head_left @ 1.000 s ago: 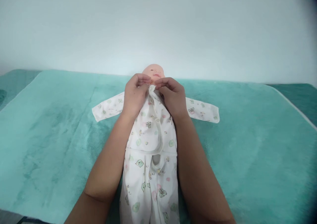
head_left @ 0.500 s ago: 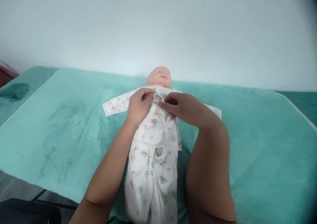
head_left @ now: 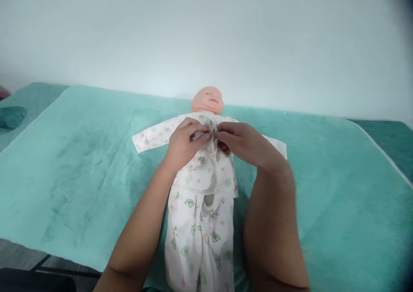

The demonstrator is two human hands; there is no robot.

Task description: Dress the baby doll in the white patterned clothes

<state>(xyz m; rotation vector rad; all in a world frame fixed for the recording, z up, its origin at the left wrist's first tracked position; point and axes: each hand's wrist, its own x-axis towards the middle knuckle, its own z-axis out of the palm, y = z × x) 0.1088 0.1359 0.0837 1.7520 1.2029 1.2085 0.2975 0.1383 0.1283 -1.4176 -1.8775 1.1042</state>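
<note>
A doll (head_left: 208, 100) is lying face up on a teal mat (head_left: 80, 154), head pointing toward the pale wall (head_left: 206, 33). It is wearing a white printed top (head_left: 206, 173) and matching trousers (head_left: 200, 236). The left hand (head_left: 183, 144) and right hand (head_left: 243, 142) are meeting on the doll's chest just below the collar. The fingers of each are pinching narrowly on the top's front edge, the two sets almost touching (what sits between the fingertips is too small to tell). Both forearms are reaching up along either side of the trousers. The sleeves (head_left: 148, 136) are spreading flat outward on the mat, the far one partly hidden behind the right hand.
</note>
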